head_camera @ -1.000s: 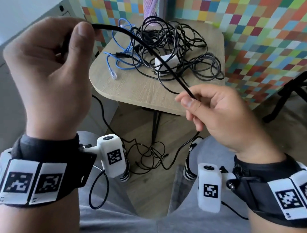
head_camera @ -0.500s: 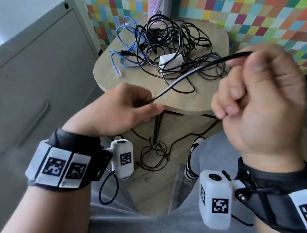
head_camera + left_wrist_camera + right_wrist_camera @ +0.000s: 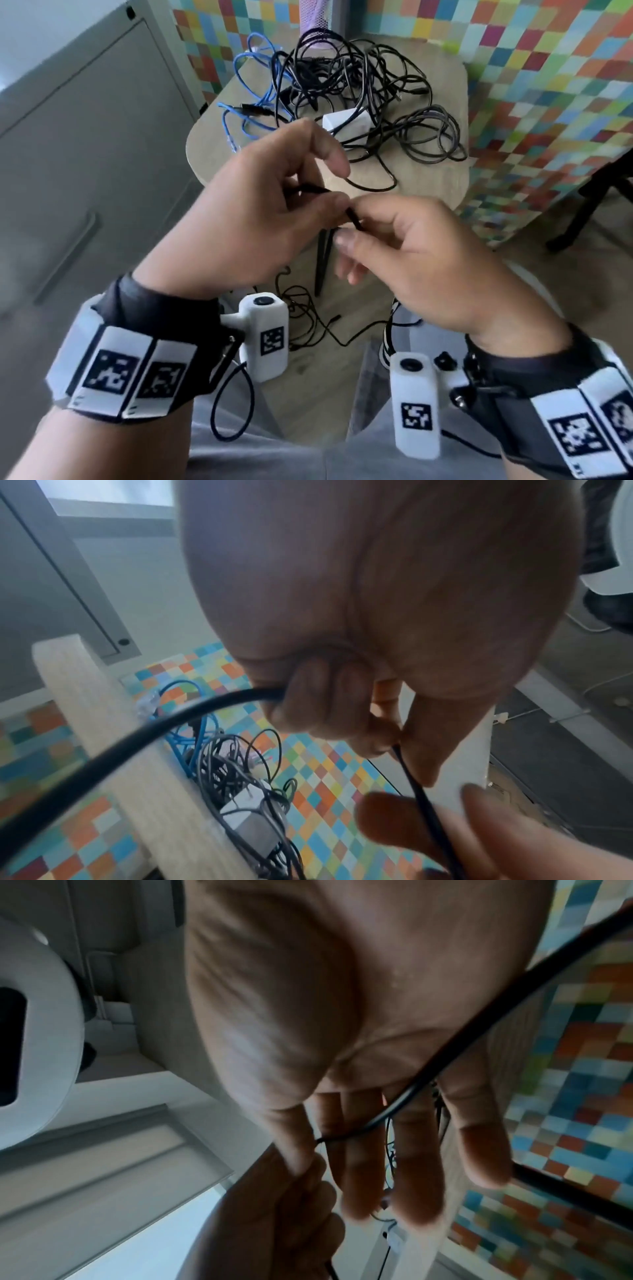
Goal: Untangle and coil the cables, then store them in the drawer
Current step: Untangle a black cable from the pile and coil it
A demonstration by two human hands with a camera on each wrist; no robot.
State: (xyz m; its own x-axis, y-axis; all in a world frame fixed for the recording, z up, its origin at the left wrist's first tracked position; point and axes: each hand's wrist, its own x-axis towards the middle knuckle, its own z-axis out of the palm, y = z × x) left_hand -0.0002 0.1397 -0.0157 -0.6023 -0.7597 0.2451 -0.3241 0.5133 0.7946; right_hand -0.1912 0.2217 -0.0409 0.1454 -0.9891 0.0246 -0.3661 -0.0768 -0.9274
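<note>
A black cable [image 3: 354, 218] runs between my two hands in front of the table's near edge. My left hand [image 3: 334, 183] has its fingers curled round the cable [image 3: 236, 697], and a thinner stretch leaves between thumb and fingers. My right hand [image 3: 352, 224] pinches the same cable [image 3: 394, 1112] between thumb and forefinger; its other fingers are fairly straight. The rest of the cable hangs to a loose heap on the floor [image 3: 305, 318]. On the small wooden table [image 3: 209, 147] lie a tangle of black cables [image 3: 359, 82], a blue cable [image 3: 255, 92] and a white adapter [image 3: 346, 123].
A grey cabinet [image 3: 85, 144] with a handle stands at the left. A checkered multicoloured wall [image 3: 548, 85] rises behind and right of the table. Black legs of a stand [image 3: 589, 209] are at the right. My knees and shoes are below the hands.
The hands were apart with the cable stretched between them, first left raised, then right raised. Now they have come together near the table's front edge, a short length between them.
</note>
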